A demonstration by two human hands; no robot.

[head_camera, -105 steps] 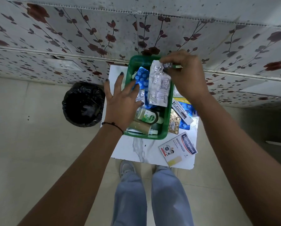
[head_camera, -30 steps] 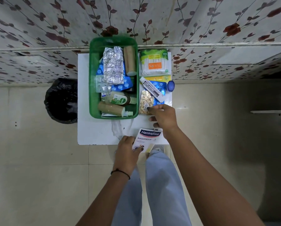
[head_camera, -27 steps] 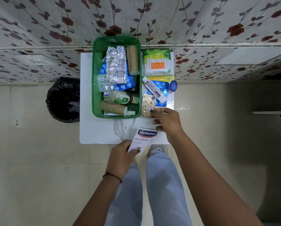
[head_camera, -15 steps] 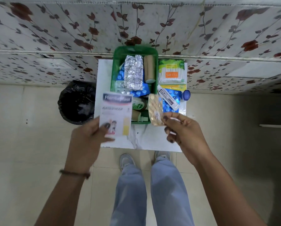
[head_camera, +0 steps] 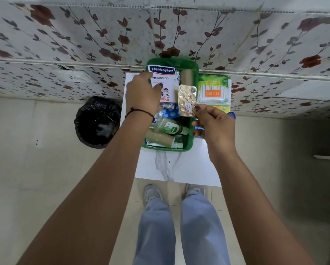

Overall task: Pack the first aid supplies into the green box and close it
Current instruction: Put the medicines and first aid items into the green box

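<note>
The green box (head_camera: 191,131) stands open on a small white table (head_camera: 179,167) against the wall. My left hand (head_camera: 143,92) holds a white Hansaplast plaster pack (head_camera: 163,83) over the far end of the box. In my right hand (head_camera: 212,123) is a gold pill strip (head_camera: 187,100), pinched by its near edge above the box's right side. Inside the box lie a brown bandage roll (head_camera: 187,77), a green antiseptic bottle (head_camera: 169,128), another brown roll (head_camera: 159,138) and blue pill strips (head_camera: 169,112), partly hidden by my hands.
A cotton bud pack (head_camera: 213,90) with an orange label lies on the table right of the box, with yellow and blue items partly hidden behind my right hand. A black-lined bin (head_camera: 98,121) sits on the floor to the left. My legs and shoes are below the table's near edge.
Both hands picked items off the table's near part and carried them forward. The plaster pack has gone from beside the box to above its far end; the pill strip rose over its right side.
</note>
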